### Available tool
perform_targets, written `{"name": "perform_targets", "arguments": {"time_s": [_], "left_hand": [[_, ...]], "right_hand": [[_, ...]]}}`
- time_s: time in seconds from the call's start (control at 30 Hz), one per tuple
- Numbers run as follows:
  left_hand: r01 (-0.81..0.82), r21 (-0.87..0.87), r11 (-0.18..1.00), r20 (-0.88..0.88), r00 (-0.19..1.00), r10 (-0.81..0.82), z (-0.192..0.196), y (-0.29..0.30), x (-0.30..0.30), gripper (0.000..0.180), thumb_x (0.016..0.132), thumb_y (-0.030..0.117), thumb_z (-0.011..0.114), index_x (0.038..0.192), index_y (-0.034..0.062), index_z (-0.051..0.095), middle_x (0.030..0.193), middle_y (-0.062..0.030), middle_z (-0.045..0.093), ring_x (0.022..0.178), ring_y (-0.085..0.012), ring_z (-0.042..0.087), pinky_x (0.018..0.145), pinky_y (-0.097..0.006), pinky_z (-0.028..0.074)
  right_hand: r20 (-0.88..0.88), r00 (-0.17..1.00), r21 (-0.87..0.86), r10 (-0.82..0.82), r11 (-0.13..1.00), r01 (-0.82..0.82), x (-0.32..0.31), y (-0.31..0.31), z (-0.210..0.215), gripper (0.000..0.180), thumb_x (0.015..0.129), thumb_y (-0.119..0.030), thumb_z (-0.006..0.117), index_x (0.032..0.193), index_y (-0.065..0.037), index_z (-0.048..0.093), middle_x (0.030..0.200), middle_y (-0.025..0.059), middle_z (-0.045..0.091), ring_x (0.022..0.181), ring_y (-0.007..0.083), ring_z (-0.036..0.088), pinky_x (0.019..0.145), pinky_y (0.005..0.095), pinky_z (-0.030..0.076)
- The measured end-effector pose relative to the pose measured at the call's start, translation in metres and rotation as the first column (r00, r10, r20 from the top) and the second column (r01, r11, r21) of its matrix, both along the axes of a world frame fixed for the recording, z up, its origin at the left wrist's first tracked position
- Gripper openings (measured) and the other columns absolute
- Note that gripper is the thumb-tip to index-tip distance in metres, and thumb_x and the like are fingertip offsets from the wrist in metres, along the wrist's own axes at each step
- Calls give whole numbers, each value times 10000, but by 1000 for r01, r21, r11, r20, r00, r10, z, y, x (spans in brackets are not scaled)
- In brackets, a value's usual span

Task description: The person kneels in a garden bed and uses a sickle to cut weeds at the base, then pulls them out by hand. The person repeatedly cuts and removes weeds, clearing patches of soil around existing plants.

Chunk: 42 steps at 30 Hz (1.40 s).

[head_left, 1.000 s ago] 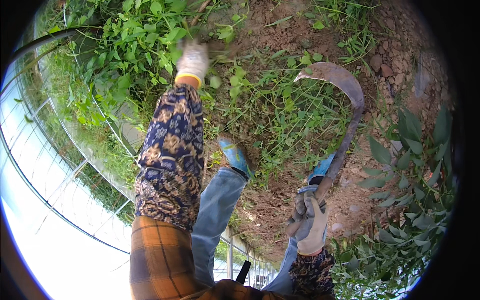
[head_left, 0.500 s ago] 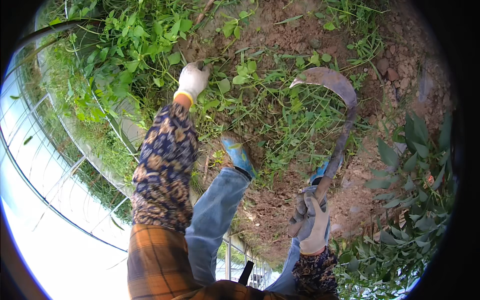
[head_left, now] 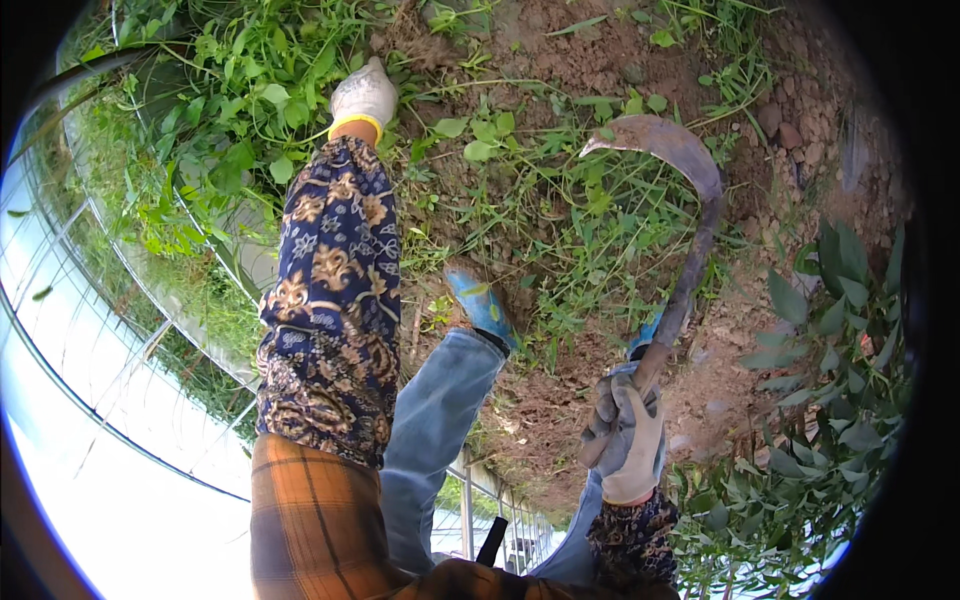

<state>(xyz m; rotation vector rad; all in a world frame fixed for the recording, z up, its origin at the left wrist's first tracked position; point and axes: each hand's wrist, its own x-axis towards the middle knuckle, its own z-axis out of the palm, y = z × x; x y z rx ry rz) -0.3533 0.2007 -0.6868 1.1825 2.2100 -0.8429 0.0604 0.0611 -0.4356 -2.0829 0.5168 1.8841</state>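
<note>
My right hand [head_left: 632,440], in a grey-and-white work glove, is wrapped around the handle of a sickle [head_left: 690,240]. The sickle's curved, worn blade arcs to the left above low grass and weeds. My left hand [head_left: 364,96], in a white glove with a yellow cuff, is reached far forward at the edge of a leafy weed patch [head_left: 270,90]. It looks closed on the weeds, with its fingertips turned away and partly hidden. Loose stems and brown roots lie right beside it.
My blue shoes [head_left: 480,305] stand on reddish soil [head_left: 540,400] with weeds between and ahead of them. Leafy dark-green plants [head_left: 840,400] grow at the right. A curved metal frame [head_left: 110,440] runs along the left, and stones [head_left: 790,135] lie at the far right.
My left hand has moved forward and slightly left, from the bare soil patch into the edge of the leafy weeds. My right hand and the sickle have barely moved.
</note>
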Motion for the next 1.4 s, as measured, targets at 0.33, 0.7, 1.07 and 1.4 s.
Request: {"name": "perform_targets", "arguments": {"time_s": [0.33,0.7,1.07,1.4], "left_hand": [[161,563,811,19,978,-207,201,-140,-12,316,813,123,651,1112,31,607,834,-169,669,684,-311,657,618,-389,545],[-488,-191,852,-665,702,254,385,-339,-122,616,925,189,567,1486,156,315,1567,-96,229,1145,-328,587,946,-412,519],[-132,-400,907,298,917,265,77,-207,99,513,890,208,586,1365,63,460,1278,-196,573,1137,-371,578,975,-413,478],[-952,123,280,567,299,767,106,-228,78,245,991,238,508,1095,76,660,997,-73,705,689,-125,598,609,-260,495]], "right_hand": [[-7,995,-21,100,995,-100,7,-12,-13,126,899,-154,604,971,-55,575,697,45,537,521,183,507,426,347,380],[-68,985,27,161,987,-160,12,-22,-14,128,917,-167,611,967,-50,594,680,31,537,498,165,487,430,333,372],[-6,983,24,185,983,-184,12,-30,-21,153,914,-147,617,989,-15,599,664,50,547,476,179,509,408,349,391],[-3,982,5,187,982,-187,11,-31,-21,156,905,-157,630,981,-25,599,678,41,557,480,175,513,409,332,401]]}}
